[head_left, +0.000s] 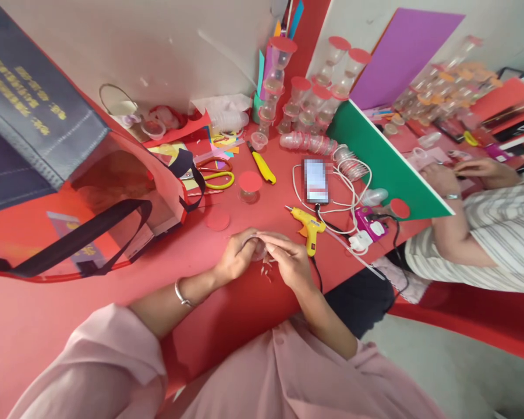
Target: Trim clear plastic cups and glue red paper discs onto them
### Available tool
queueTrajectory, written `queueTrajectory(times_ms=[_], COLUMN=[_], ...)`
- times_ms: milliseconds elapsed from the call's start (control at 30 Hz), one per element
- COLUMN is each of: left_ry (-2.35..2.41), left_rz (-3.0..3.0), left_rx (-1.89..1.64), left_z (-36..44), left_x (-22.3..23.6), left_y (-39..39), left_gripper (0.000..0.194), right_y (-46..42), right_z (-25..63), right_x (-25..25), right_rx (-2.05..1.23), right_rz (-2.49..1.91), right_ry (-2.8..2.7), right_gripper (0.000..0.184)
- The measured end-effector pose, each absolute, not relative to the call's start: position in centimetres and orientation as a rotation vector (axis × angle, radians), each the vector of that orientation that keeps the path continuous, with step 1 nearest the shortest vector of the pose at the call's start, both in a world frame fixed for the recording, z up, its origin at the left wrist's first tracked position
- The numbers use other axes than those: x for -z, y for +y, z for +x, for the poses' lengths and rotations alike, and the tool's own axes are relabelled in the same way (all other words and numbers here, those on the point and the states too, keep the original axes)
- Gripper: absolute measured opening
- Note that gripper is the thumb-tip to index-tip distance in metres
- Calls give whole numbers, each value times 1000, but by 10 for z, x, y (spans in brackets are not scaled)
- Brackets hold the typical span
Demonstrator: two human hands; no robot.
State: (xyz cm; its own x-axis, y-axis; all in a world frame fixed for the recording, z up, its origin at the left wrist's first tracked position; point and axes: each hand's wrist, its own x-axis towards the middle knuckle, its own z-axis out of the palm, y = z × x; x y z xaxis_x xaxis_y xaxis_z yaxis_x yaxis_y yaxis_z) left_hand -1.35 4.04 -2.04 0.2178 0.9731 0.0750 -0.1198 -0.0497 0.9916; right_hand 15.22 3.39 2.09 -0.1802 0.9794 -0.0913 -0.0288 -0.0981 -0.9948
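Observation:
Close to the table's near edge, my left hand [238, 256] is closed around a small clear plastic cup [259, 251]. My right hand [293, 262] meets it from the other side, thumb and fingers pinched at the cup's rim. The fingers hide much of the cup. Thin, pale scraps [267, 271] show just below it. Beyond my hands stands a clear cup topped with a red disc [250, 181], and a loose red disc [218, 220] lies flat nearby. A yellow hot glue gun [309, 228] rests right of my right hand.
Yellow-handled scissors [220, 179], a yellow utility knife [262, 164] and a phone [316, 180] with white cables lie farther back. Stacked cups with red discs [305, 105] stand behind. A red bag [126, 198] is at left. A green divider [388, 157] separates a co-worker [498, 227].

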Motion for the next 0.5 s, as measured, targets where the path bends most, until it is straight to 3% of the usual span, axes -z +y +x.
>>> queueTrajectory(times_ms=[267, 500], left_ry=[948, 967], left_rz=[1431, 1498], left_rx=[-1079, -1043], left_z=[-14, -15], left_x=[10, 6], left_y=[40, 40], left_gripper=[24, 22], right_y=[40, 41], right_z=[150, 149], right_x=[-22, -23], right_rx=[-1361, -1391], right_rz=[-1199, -1258], right_ry=[-1266, -1258], right_gripper=[13, 19])
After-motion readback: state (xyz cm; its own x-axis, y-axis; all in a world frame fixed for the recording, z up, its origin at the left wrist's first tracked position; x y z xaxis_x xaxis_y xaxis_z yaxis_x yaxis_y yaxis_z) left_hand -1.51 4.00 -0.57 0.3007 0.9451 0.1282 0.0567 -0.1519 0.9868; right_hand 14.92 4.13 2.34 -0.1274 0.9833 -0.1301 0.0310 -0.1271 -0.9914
